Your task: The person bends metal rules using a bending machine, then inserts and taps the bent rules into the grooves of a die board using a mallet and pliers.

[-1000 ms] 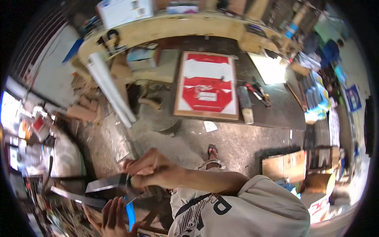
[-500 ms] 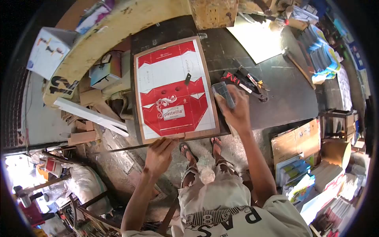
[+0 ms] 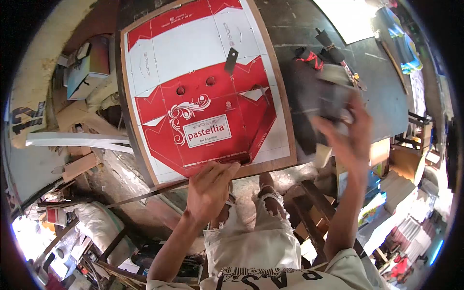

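Note:
A red and white printed carton sheet [image 3: 208, 104], marked "pastellia", lies flat on a brown-edged board [image 3: 285, 123]. My left hand [image 3: 209, 188] is at the board's front edge, fingers pressed together; a dark sliver shows by the fingertips, but what they pinch is hidden. To the right of the board, my right hand [image 3: 350, 130] is smeared by motion, its fingers around a dark grey block [image 3: 333, 99]. Below that hand is a small pale piece [image 3: 323, 155]. A flat dark metal strip with a hole [image 3: 231, 60] rests on the sheet, right of two round holes.
Tools with black and red handles [image 3: 309, 58] lie on the dark table [image 3: 386, 113] beyond my right hand. A wooden-handled tool [image 3: 394, 65] lies further right. White sheets [image 3: 348, 19] sit at the back. At left, a white strip [image 3: 79, 140] juts out near cardboard scraps.
My view has come closer to the sheet. My right hand has swung right, away from the board, carrying the grey block. My left hand stays at the board's front edge.

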### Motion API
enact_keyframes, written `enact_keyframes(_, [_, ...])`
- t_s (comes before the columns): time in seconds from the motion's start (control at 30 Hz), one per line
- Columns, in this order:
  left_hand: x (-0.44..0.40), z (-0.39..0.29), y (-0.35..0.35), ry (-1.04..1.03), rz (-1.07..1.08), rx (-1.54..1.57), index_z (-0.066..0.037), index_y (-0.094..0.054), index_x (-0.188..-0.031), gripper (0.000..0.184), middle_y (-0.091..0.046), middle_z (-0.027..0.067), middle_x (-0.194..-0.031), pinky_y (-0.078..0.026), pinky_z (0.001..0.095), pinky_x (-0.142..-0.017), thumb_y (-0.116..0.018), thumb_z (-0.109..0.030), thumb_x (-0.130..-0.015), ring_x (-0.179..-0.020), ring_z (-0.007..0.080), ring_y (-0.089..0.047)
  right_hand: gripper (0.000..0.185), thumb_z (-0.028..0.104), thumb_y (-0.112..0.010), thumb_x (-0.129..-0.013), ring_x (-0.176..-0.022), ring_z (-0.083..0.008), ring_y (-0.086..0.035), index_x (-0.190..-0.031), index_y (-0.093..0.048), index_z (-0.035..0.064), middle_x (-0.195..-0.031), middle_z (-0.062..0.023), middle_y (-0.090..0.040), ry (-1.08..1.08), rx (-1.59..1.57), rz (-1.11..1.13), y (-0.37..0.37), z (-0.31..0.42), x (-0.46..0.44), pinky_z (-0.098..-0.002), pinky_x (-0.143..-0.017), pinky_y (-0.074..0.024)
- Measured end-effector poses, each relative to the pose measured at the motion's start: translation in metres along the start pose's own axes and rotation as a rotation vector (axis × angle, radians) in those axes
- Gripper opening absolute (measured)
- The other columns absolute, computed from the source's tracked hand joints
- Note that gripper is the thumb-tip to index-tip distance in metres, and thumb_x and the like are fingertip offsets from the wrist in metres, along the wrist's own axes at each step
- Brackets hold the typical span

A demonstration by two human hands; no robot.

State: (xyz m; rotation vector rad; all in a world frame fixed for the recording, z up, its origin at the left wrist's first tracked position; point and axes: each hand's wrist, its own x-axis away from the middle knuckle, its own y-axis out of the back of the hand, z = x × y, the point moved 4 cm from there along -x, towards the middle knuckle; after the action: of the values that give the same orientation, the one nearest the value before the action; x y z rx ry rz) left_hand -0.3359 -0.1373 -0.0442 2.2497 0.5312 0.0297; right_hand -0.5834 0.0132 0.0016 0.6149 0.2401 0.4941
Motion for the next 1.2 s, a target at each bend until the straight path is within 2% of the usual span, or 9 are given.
enact_keyframes(0.07, [0.001,0.001,0.003,-0.050,0.022,0.047,0.000,-0.071,-0.109,0.041,-0.068,0.0118,-0.087,-0.057,0.0392,-0.069,-0.066,0.011,-0.070,-0.080,0.0291,-0.068,0.068,0.017,-0.088,-0.065,-0.105,-0.0270,-0.066,-0.125,-0.061,0.0021,-0.114,-0.0147,-0.068,0.037,-0.069,-0.055,0.044,0.001,0.025,-0.0386,-0.093,-0.0517])
enact_keyframes(0.17, [-0.004,-0.004,0.006,-0.112,0.163,-0.011,0.002,-0.070,-0.112,0.047,-0.069,0.0120,-0.089,-0.057,0.0386,-0.071,-0.065,0.007,-0.065,-0.083,0.0291,-0.067,0.085,0.024,-0.090,-0.064,-0.116,-0.0306,-0.057,-0.136,-0.049,0.0095,-0.112,-0.0133,-0.063,0.226,-0.646,-0.035,0.055,0.041,0.034,-0.0453,-0.104,-0.0433])
enact_keyframes(0.23, [-0.004,-0.007,0.005,-0.202,0.146,-0.016,0.004,-0.069,-0.113,0.053,-0.068,0.0126,-0.092,-0.057,0.0393,-0.072,-0.064,0.003,-0.061,-0.085,0.0296,-0.067,0.080,0.027,-0.087,-0.065,-0.113,-0.0265,-0.049,-0.131,-0.045,0.0114,-0.107,-0.0082,-0.053,0.102,-0.799,-0.099,0.073,0.045,0.050,-0.0437,-0.108,-0.0358])
enact_keyframes(0.47, [-0.006,-0.008,0.007,-0.203,0.224,-0.013,0.008,-0.067,-0.114,0.057,-0.068,0.0148,-0.095,-0.057,0.0416,-0.074,-0.063,0.002,-0.057,-0.087,0.0315,-0.066,0.082,0.053,-0.090,-0.056,-0.103,-0.0199,-0.044,-0.110,-0.041,0.0174,-0.099,-0.0019,-0.043,0.446,-0.772,0.129,0.035,0.079,0.062,-0.0395,-0.104,-0.0322])
enact_keyframes(0.53, [-0.006,-0.006,0.006,-0.168,0.252,0.007,0.008,-0.067,-0.114,0.059,-0.068,0.0151,-0.096,-0.057,0.0426,-0.075,-0.063,0.003,-0.056,-0.089,0.0325,-0.066,0.047,0.038,-0.083,-0.075,-0.092,-0.0225,-0.058,-0.103,-0.049,0.0203,-0.089,-0.0018,-0.058,0.362,-0.736,0.039,0.026,0.083,0.067,-0.0419,-0.102,-0.0380])
enact_keyframes(0.73, [-0.009,-0.005,0.008,-0.194,0.272,0.025,0.009,-0.065,-0.116,0.062,-0.068,0.0158,-0.098,-0.056,0.0430,-0.077,-0.063,0.003,-0.055,-0.089,0.0331,-0.066,0.013,0.020,-0.065,-0.096,-0.080,-0.0256,-0.066,-0.099,-0.054,0.0148,-0.083,-0.0088,-0.068,0.309,-0.888,0.073,0.008,0.087,0.088,-0.0473,-0.086,-0.0485])
enact_keyframes(0.87, [-0.012,-0.005,0.009,-0.221,0.337,-0.003,0.009,-0.065,-0.116,0.061,-0.069,0.0159,-0.099,-0.057,0.0420,-0.079,-0.065,0.001,-0.055,-0.091,0.0330,-0.067,0.016,0.017,-0.067,-0.094,-0.078,-0.0313,-0.067,-0.101,-0.057,0.0067,-0.086,-0.0155,-0.069,0.457,-0.893,0.427,0.005,0.097,0.081,-0.0472,-0.067,-0.0528])
enact_keyframes(1.0, [-0.013,-0.004,0.008,-0.235,0.352,-0.014,0.009,-0.065,-0.114,0.058,-0.068,0.0160,-0.098,-0.057,0.0413,-0.079,-0.066,-0.003,-0.058,-0.090,0.0323,-0.066,0.020,0.019,-0.070,-0.086,-0.078,-0.0317,-0.067,-0.095,-0.059,0.0051,-0.086,-0.0151,-0.068,0.446,-0.980,0.258,-0.015,0.088,0.090,-0.0491,-0.072,-0.0522])
enact_keyframes(1.2, [-0.016,-0.004,0.010,-0.270,0.408,-0.012,0.012,-0.062,-0.116,0.047,-0.063,0.0153,-0.098,-0.053,0.0338,-0.072,-0.060,-0.008,-0.073,-0.092,0.0252,-0.062,0.023,0.020,-0.071,-0.079,-0.073,-0.0298,-0.065,-0.088,-0.060,0.0013,-0.083,-0.0132,-0.066,0.392,-0.913,0.426,-0.021,0.089,0.088,-0.0486,-0.069,-0.0502])
